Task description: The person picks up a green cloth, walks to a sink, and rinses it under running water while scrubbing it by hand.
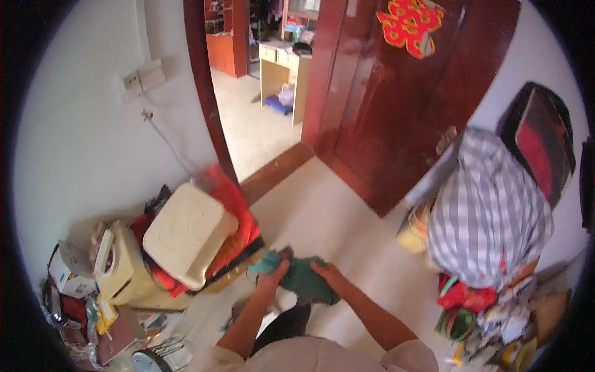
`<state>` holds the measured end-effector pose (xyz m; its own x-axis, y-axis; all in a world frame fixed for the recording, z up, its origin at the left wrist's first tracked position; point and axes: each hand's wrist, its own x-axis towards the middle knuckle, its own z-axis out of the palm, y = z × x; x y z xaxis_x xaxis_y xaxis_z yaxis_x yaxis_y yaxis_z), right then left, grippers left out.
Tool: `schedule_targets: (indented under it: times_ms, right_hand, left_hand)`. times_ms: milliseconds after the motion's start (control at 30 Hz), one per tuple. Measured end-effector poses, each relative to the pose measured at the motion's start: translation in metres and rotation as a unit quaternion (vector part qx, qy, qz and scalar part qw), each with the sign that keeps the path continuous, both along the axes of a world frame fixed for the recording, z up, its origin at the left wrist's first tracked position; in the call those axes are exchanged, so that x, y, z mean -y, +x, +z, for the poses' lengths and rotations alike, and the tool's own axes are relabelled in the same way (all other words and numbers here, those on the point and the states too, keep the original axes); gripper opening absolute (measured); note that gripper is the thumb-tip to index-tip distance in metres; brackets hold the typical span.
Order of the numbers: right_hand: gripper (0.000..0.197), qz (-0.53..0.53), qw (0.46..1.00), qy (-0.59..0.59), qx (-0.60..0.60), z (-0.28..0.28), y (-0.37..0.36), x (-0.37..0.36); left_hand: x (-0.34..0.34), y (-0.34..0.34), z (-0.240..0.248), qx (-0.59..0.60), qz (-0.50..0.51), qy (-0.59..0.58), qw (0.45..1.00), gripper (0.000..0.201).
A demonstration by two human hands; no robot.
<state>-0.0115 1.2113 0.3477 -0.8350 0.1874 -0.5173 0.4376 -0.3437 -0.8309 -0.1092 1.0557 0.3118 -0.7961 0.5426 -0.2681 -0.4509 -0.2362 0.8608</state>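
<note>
A dark green cloth (pixel 304 280) hangs bunched between my two hands, in front of my body. My left hand (pixel 274 271) is closed on its left part, where a lighter teal fold (pixel 263 263) sticks out. On the opposite side, my right hand (pixel 330 279) grips the cloth's edge, thumb on top. Some fingertips are hidden behind the fabric. Nearest to my left arm is a cream plastic stool (pixel 185 228), lying tilted on a red sheet (pixel 246 217).
A dark red door (pixel 396 111) stands open ahead, beside a doorway to another room with a desk (pixel 282 59). At right, a grey checked bundle (pixel 489 211) leans on the wall above scattered clutter. Boxes and a beige container (pixel 127 266) crowd the left.
</note>
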Motion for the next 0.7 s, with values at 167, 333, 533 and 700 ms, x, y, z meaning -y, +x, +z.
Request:
schedule_targets:
  times_ms: [167, 333, 533, 700]
  right_hand:
    - [0.05, -0.014, 0.999, -0.028, 0.006, 0.013, -0.084, -0.086]
    - [0.042, -0.009, 0.999, -0.038, -0.003, 0.009, -0.17, -0.163]
    - [0.048, 0.11, 0.993, -0.021, 0.032, -0.045, -0.296, -0.253]
    - [0.044, 0.364, 0.891, 0.256, -0.087, -0.045, -0.439, -0.32]
  left_hand:
    - [-0.063, -0.055, 0.03, 0.123, 0.075, 0.011, 0.99, 0.017]
    - [-0.135, -0.138, 0.042, -0.053, 0.194, -0.052, 0.978, 0.021]
    - [-0.24, -0.24, 0.071, -0.03, 0.143, -0.011, 0.989, 0.021]
    - [-0.289, -0.343, 0.072, -0.045, 0.139, -0.026, 0.989, 0.02]
